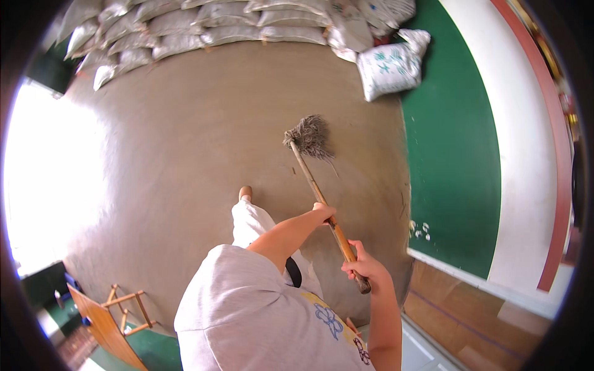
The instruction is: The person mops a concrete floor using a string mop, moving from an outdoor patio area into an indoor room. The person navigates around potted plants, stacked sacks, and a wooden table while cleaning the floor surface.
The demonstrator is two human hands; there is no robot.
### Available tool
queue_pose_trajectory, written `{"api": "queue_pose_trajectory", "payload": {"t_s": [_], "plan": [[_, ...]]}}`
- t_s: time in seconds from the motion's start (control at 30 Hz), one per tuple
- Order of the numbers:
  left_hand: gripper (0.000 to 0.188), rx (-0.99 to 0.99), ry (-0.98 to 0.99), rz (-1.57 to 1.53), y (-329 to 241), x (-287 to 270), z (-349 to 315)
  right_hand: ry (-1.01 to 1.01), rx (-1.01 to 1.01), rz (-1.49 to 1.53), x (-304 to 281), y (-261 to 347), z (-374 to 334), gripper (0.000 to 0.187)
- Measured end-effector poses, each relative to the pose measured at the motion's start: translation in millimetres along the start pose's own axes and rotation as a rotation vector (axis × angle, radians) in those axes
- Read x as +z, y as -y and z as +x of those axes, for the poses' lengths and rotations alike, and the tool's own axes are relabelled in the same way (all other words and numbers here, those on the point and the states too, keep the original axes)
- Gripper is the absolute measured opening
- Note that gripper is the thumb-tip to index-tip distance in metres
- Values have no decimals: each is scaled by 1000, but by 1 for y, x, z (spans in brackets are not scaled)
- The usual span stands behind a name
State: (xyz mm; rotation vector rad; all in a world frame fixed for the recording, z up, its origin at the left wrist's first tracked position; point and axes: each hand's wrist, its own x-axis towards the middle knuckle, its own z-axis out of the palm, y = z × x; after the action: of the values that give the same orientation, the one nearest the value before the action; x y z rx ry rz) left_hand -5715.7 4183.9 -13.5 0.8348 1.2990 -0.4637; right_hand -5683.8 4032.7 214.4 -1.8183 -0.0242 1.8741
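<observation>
Wooden, the mop handle [309,176] slants in the head view from 11 o'clock to 5 o'clock, with the grip of the left hand [324,213] wrapped around its middle and that of the right hand [365,266] curled around it near the butt end. Grey mop head [312,136] strands rest on the floor [185,136] just before 12 o'clock from the left hand, the nearer one.

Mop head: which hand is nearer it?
Left. The left hand grips the handle partway down from the mop head; the right hand is farther, near the other end.
</observation>
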Motion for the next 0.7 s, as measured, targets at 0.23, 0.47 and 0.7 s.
{"api": "queue_pose_trajectory", "payload": {"t_s": [0.23, 0.47, 0.7], "plan": [[18, 32, -240, -301, -19, -222, 36, 203, -18, -432, 117, 148, 105, 77], [17, 41, -337, -496, -5, -440, 28, 374, -31, -697, 275, 268, 185, 79], [20, 35, -412, -871, 31, -529, 42, 476, 59, -751, 356, 332, 211, 78]]}}
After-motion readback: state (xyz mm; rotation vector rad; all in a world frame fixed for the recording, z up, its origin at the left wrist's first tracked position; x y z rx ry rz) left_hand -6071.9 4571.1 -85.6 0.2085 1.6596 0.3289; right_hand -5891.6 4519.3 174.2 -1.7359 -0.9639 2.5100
